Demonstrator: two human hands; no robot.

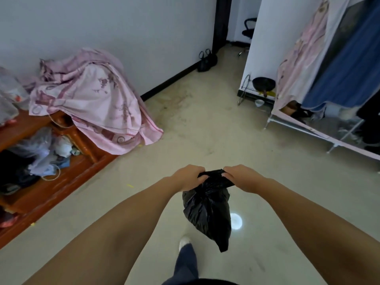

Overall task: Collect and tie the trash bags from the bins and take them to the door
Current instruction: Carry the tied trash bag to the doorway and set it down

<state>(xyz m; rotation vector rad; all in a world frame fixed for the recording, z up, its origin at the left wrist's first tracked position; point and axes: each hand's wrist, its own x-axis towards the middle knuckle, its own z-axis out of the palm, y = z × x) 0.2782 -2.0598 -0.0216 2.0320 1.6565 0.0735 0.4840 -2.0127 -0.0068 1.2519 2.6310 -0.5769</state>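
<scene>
Both hands clamp the gathered mouth of the black trash bag point(206, 210): left hand point(190, 177) on its left side, right hand point(243, 177) on its right, fingers curled round the plastic. Bag hangs between them above the floor point(205, 124), near centre. Pink sheet point(92, 99) heaped far left; open doorway point(236, 23) far ahead.

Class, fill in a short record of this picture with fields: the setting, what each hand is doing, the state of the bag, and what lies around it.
setting: room with a pale tiled floor
left hand: grips the top of the black trash bag
right hand: grips the bag top on the other side
bag state: hangs above the floor, neck gathered; no finished knot visible
to the left: pink sheet draped over wooden furniture
to the right: fabric wardrobe
ahead: dark doorway
</scene>
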